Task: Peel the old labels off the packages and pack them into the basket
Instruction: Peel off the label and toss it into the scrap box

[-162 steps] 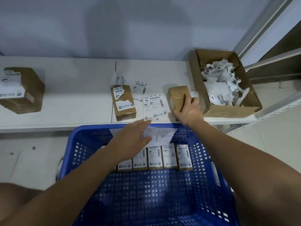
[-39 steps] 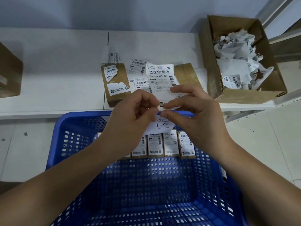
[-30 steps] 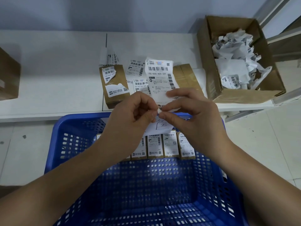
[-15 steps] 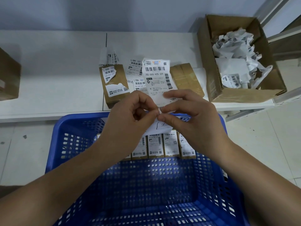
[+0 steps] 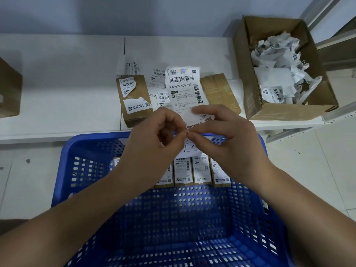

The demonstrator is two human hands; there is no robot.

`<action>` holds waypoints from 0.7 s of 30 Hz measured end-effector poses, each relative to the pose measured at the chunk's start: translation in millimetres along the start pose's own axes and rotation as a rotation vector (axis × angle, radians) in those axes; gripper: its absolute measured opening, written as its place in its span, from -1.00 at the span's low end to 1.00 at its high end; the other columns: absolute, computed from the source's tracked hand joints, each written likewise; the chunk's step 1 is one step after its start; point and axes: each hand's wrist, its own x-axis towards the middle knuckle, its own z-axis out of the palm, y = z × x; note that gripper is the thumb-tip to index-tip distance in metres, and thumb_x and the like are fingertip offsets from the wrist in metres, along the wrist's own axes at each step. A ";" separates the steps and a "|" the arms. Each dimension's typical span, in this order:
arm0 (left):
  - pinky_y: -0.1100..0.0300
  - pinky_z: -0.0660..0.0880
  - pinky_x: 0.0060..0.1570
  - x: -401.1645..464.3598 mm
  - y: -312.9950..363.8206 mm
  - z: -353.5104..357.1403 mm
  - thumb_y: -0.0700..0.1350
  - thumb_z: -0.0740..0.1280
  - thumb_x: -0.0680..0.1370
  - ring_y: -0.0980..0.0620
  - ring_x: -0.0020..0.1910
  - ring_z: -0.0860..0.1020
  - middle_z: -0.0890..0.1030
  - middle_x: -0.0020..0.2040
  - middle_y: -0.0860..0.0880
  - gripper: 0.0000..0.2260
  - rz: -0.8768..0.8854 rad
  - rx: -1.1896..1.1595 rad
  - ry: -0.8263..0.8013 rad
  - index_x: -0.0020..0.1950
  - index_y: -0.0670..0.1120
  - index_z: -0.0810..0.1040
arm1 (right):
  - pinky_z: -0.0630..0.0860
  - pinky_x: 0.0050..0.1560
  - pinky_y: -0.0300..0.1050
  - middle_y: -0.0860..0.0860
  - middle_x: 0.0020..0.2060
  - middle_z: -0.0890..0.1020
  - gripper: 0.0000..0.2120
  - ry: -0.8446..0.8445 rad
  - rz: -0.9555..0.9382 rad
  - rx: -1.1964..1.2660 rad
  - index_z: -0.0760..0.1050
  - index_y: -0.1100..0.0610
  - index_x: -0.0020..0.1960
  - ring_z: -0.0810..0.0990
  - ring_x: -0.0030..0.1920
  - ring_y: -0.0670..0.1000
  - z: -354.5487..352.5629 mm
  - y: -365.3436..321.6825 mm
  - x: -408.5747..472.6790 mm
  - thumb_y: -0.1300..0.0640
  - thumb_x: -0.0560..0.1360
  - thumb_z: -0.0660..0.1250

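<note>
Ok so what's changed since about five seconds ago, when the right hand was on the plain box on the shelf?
The right hand let go of the plain box. Both hands, left hand included, now pinch the bottom edge of a label, held up over the basket. The torn-label box and scrap carton stayed put.

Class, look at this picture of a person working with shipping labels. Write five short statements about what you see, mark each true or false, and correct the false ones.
1. Both hands, left hand and right hand, pinch the lower end of a label. True.
2. The blue basket holds no packages. False: a row of packages stands along its far wall.
3. The open cardboard box holds crumpled paper. True.
4. The torn-label package lies in the basket. False: it lies on the shelf.
5. The label is blank. False: barcodes are printed on it.
</note>
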 end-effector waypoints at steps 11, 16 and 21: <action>-0.05 0.62 -0.06 3.4 1.7 1.1 -0.27 0.44 0.55 -0.15 -0.11 0.63 0.68 -0.14 -0.01 -0.77 -0.067 -0.140 -0.015 0.01 0.05 0.53 | 0.52 0.03 -0.23 0.09 0.25 0.61 -0.80 0.040 -0.255 -0.215 0.73 0.10 0.06 0.56 -0.10 -0.06 1.0 7.3 -1.1 0.04 0.59 0.38; -0.18 0.57 -0.14 1.7 -0.8 2.2 -0.25 0.45 0.53 -0.28 -0.15 0.56 0.66 -0.14 -0.04 -0.77 -0.029 -0.140 -0.008 -0.03 0.07 0.52 | 0.54 0.12 -0.22 0.11 0.26 0.61 -0.80 0.039 -0.277 -0.272 0.73 0.11 0.06 0.63 0.08 0.06 1.0 5.9 -3.1 0.05 0.59 0.37; -0.02 0.44 -0.31 0.8 -0.3 4.0 -0.18 0.39 0.46 -0.18 -0.31 0.38 0.61 -0.20 0.01 -0.80 0.021 -0.113 0.007 -0.10 0.12 0.48 | 0.56 0.11 -0.14 0.13 0.25 0.61 -0.81 0.041 -0.288 -0.250 0.73 0.12 0.07 0.64 0.08 0.09 1.9 3.1 -3.4 0.07 0.59 0.37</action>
